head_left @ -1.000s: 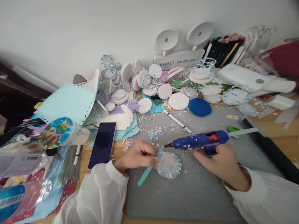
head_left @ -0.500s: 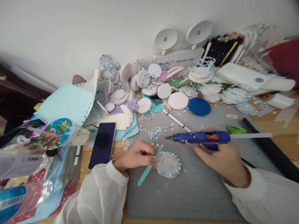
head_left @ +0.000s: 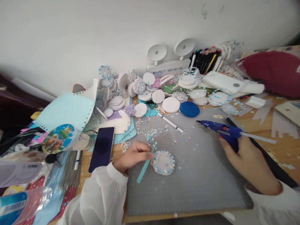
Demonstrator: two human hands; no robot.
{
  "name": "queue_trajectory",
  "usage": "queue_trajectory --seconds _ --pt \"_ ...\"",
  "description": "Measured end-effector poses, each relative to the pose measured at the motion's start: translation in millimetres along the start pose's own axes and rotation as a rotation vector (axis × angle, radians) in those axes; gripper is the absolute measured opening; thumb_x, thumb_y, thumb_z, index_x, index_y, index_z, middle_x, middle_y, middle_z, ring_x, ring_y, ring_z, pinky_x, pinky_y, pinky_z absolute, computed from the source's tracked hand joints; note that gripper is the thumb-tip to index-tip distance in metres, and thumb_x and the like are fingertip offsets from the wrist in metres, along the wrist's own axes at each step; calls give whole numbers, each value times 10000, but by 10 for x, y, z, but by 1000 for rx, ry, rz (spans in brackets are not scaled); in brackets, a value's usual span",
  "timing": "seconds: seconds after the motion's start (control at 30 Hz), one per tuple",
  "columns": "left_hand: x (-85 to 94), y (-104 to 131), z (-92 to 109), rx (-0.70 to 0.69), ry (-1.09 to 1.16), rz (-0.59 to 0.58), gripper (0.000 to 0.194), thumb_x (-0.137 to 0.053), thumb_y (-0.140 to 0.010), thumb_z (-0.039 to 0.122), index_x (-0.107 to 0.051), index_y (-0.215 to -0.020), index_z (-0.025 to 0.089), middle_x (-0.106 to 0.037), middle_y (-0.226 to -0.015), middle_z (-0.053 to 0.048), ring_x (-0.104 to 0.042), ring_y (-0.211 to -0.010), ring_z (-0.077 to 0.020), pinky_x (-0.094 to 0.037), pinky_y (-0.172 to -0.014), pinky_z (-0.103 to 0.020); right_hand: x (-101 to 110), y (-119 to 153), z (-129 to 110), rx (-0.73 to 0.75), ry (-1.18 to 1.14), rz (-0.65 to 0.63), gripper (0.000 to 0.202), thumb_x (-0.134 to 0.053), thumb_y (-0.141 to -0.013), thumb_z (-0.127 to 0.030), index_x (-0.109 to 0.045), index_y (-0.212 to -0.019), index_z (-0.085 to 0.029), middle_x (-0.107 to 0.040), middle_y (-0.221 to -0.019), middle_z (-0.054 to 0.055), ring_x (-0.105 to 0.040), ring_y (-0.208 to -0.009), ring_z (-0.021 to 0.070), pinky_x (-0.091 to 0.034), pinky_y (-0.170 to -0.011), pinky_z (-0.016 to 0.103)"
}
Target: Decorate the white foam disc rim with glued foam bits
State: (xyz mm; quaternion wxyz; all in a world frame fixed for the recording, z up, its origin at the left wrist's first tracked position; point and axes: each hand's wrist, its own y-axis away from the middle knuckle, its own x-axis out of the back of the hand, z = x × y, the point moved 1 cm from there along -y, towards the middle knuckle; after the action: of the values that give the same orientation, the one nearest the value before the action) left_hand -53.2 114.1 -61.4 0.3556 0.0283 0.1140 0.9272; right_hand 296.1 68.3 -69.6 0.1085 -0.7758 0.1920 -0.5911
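My left hand (head_left: 138, 156) is closed on a flat teal stick (head_left: 143, 170), its fingertips at the left edge of a round white disc (head_left: 163, 162). Blue and white bits ring the disc's rim, and it rests on a grey cutting mat (head_left: 187, 187). At the right of the mat my right hand (head_left: 248, 165) is wrapped round the handle of a blue hot glue gun (head_left: 222, 129). The gun's nozzle points left, away from the disc, and a white glue stick (head_left: 260, 137) sticks out of its back. Palm and lower fingers of the right hand are partly hidden.
Small blue and white bits (head_left: 152, 133) lie scattered on the mat beside a white pen (head_left: 170, 122). A blue disc (head_left: 189, 109) and several white discs (head_left: 171, 104) crowd the back. To the left are a phone (head_left: 102, 149) and a plastic cup (head_left: 63, 137).
My right hand has carried the glue gun right, away from the disc, and its nozzle now tilts slightly upward. The camera view has turned a little. My left hand keeps its hold.
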Motion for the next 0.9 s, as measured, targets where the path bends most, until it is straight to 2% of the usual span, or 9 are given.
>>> queue_trajectory --seconds 0.1,0.27,0.37,0.43,0.5,0.57,0.63,0.73,0.9 --pt "-43 33 -11 14 87 143 323 -668 -712 369 -659 -520 109 -347 -400 45 -279 -427 -62 -179 -450 -231 39 106 24 111 176 13 222 -478 -857 -409 -492 -783 -200 -557 -639 99 -591 -615 294 -453 -570 366" --pt "-250 189 87 -21 237 378 383 -581 -794 398 -619 -524 129 -192 -427 76 -183 -430 -58 -167 -455 -229 388 331 -43 251 523 37 591 -243 -884 -562 -594 -926 -88 -587 -719 182 -556 -634 377 -457 -592 487" --pt "-479 283 221 22 437 485 323 -595 -800 386 -656 -626 122 -146 -451 94 -127 -428 -48 -125 -436 -222 595 385 -309 361 198 51 501 -337 -911 -510 -590 -1040 -97 -622 -923 178 -604 -834 344 -490 -739 469" --pt "-661 310 320 80 524 461 300 -590 -802 375 -674 -686 111 -137 -441 102 -101 -416 -46 -89 -420 -225 663 384 -591 488 -67 61 366 -444 -919 -385 -578 -1113 -104 -607 -1066 166 -591 -986 304 -458 -898 444" --pt "-830 311 409 114 568 428 289 -590 -797 365 -644 -664 114 -142 -430 105 -101 -408 -45 -79 -418 -230 670 373 -894 696 -183 79 304 -554 -888 -273 -576 -1143 -109 -609 -1098 148 -578 -1025 271 -447 -920 403" --pt "-965 301 477 120 579 406 357 -605 -774 361 -501 -512 143 -159 -415 99 -118 -402 -42 -83 -419 -237 638 352 -1142 860 -273 119 286 -592 -865 -169 -583 -1141 -95 -628 -1090 139 -579 -1027 250 -460 -919 376" --pt "-1050 298 523 89 535 414 447 -613 -751 348 -341 -441 173 -193 -406 88 -147 -407 -40 -98 -425 -240 585 328 -1304 1019 -366 145 226 -472 -915 -111 -609 -1093 -87 -653 -1054 128 -588 -1008 237 -481 -896 365" --pt "-1100 313 550 70 475 444 454 -587 -749 352 -296 -442 187 -217 -404 82 -166 -411 -43 -110 -429 -241 499 289 -1396 1128 -422 195 296 -351 -946 -83 -639 -1011 -68 -683 -986 126 -610 -944 222 -516 -828 342" --pt "-1033 344 537 128 326 446 464 -552 -786 440 -369 -446 182 -207 -412 81 -171 -412 -55 -137 -432 -241 341 224 -1328 1090 -502 294 196 -464 -907 -76 -632 -1004 -107 -699 -856 88 -625 -818 191 -544 -760 342"
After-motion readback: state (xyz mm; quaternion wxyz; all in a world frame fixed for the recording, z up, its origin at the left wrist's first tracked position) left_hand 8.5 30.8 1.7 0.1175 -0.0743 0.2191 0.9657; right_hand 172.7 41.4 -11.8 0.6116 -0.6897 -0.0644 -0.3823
